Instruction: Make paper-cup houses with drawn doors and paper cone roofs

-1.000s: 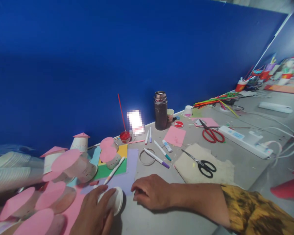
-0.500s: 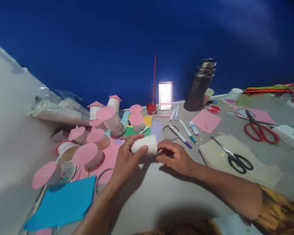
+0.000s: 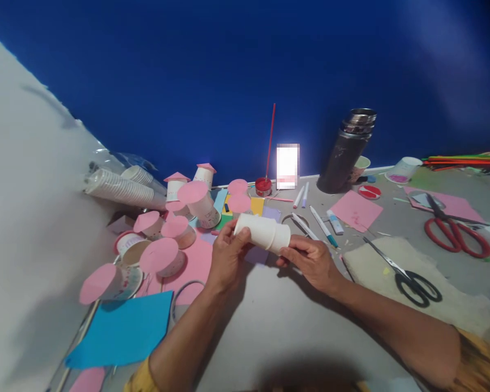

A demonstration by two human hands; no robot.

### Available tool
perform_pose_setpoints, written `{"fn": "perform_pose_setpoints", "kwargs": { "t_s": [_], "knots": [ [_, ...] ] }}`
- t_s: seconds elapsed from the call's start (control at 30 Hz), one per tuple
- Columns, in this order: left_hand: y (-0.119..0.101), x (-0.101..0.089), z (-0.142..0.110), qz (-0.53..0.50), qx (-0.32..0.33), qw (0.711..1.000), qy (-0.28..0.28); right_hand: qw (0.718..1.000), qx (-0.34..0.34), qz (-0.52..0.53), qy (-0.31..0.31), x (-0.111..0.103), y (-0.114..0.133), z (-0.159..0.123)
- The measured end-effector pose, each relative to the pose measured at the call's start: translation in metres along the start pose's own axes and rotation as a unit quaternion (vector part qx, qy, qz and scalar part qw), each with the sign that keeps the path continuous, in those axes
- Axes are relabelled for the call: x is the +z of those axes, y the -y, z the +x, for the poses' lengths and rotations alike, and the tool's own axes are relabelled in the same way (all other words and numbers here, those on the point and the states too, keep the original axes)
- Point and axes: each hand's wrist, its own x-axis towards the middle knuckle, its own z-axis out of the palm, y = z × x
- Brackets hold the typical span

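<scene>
My left hand [image 3: 227,260] is wrapped round a white paper cup [image 3: 256,230], held on its side above the table. A second white paper cup [image 3: 282,237] sits partly inside the first, its end sticking out to the right. My right hand [image 3: 312,262] pinches that end between thumb and fingers. Below and behind the cups lie a roll of tape [image 3: 288,219], partly hidden, and a marker [image 3: 304,225]. Pink-topped paper cups [image 3: 161,257] stand and lie to the left of my left hand.
A dark flask [image 3: 343,158] stands by the blue wall. Black-handled scissors [image 3: 406,277] lie on a pale cloth [image 3: 367,261], with red-handled scissors [image 3: 445,228] farther right. Blue paper [image 3: 122,332] lies at front left, near stacked cups in plastic [image 3: 118,188].
My left hand has lifted the white cup off the table and brought it to the middle. My right hand has come to its end, and a second cup now sticks out. The view has turned left.
</scene>
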Motion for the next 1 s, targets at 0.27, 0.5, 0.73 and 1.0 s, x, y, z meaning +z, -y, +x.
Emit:
{"fn": "perform_pose_setpoints", "kwargs": {
  "t_s": [0.27, 0.5, 0.73, 1.0],
  "knots": [
    [-0.042, -0.056, 0.018, 0.377, 0.249, 0.878, -0.157, 0.995, 0.094, 0.007, -0.032, -0.009, -0.009, 0.001],
    [-0.041, -0.059, -0.001, 0.569, 0.344, 0.732, -0.147, 0.983, 0.148, 0.103, -0.034, -0.011, -0.023, 0.006],
    [-0.002, -0.002, -0.034, 0.224, 0.062, 0.971, 0.055, 0.972, 0.15, 0.176, 0.041, 0.0, -0.014, -0.001],
    [0.016, 0.004, -0.016, -0.004, -0.028, 0.999, 0.021, 0.984, 0.095, 0.067, 0.138, 0.008, -0.003, -0.01]
  ]
}}
